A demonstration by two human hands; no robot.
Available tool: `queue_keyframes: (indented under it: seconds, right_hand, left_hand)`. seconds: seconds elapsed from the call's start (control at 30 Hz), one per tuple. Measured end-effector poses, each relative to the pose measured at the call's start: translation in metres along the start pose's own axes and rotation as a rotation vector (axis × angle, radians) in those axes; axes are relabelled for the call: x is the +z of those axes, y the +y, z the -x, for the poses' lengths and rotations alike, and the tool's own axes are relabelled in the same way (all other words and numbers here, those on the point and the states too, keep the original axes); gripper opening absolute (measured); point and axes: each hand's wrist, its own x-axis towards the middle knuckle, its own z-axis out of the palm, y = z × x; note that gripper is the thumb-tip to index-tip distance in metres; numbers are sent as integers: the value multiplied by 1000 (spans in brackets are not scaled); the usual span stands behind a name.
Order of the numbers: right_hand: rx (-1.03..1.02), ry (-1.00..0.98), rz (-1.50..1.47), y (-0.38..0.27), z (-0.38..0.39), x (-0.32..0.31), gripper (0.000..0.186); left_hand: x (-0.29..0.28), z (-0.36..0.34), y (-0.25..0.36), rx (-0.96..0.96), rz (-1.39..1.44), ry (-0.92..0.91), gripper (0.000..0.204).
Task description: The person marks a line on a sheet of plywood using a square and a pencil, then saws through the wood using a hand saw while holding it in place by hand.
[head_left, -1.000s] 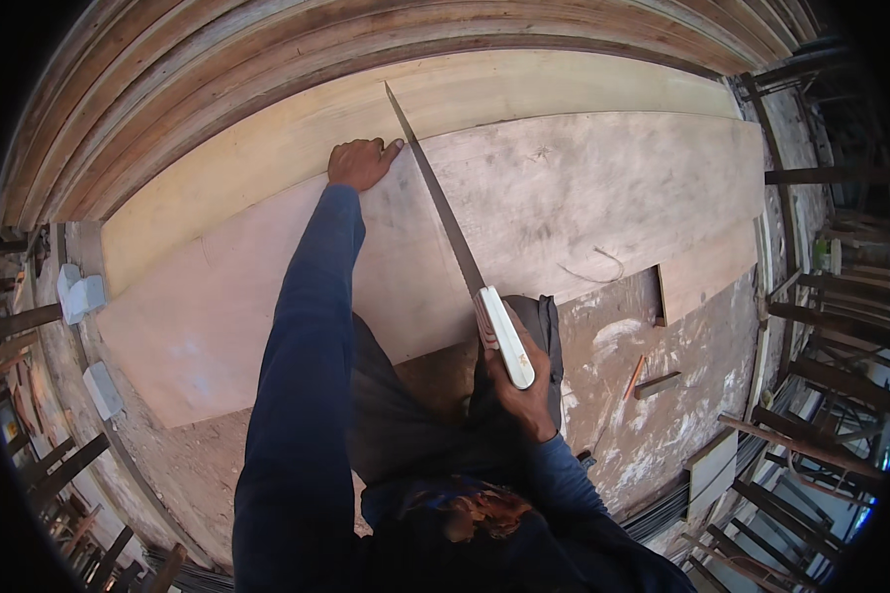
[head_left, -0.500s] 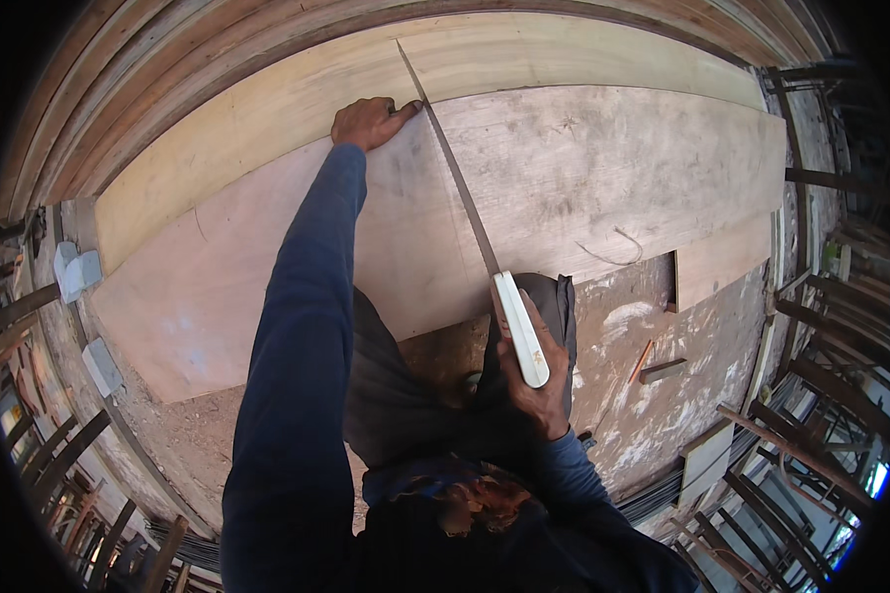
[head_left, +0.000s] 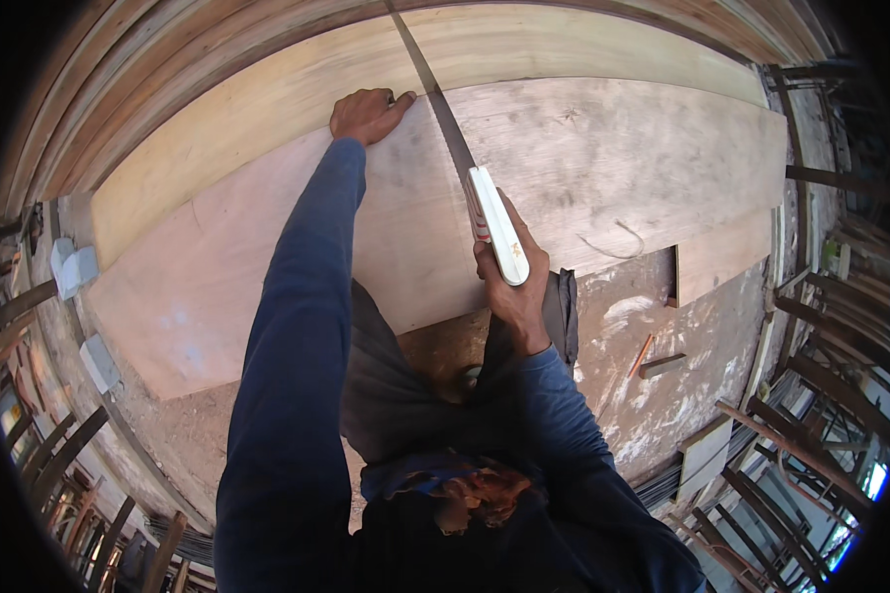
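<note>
My right hand is closed round the white handle of a handsaw, whose long blade points away from me across a pale plywood sheet. A straight cut line runs through the sheet beneath the blade. My left hand bears down at the sheet's far edge, left of the blade. Its fingers curl over that edge, partly hidden, while the thumb stretches toward the blade. Beyond lies a yellower plywood strip, with the blade's tip reaching past its far side.
Long brown boards line the far side. On the dusty floor lie a small wood block and an orange stick. Grey blocks sit at left. A thin string rests by the sheet's near edge.
My right hand has pushed the handsaw forward, away from me, and its handle now sits over the sheet. The left hand stays at the same place on the edge.
</note>
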Motion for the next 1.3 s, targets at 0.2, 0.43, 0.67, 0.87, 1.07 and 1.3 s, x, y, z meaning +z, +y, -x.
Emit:
queue_keyframes:
  seconds: [0.2, 0.43, 0.67, 0.87, 1.07, 1.3]
  right_hand:
    - [-48, 1, 8, 12, 0, -1, 62]
    - [-99, -7, 70, -6, 30, -17, 61]
    - [-76, -19, 101, -14, 79, -44, 56]
    - [25, -62, 134, -23, 122, -73, 55]
    - [-6, -67, 168, -25, 134, -79, 55]
    - [-113, -59, 106, -16, 51, -35, 56]
  left_hand:
    - [-11, 0, 9, -69, -19, -112, 77]
    - [-10, -2, 10, -81, -23, -115, 81]
    - [-5, -5, 7, -73, -33, -85, 81]
    - [-5, -6, 7, -56, -37, -74, 79]
    - [3, -5, 3, -59, -23, -20, 77]
    - [2, -6, 6, -80, -7, 2, 77]
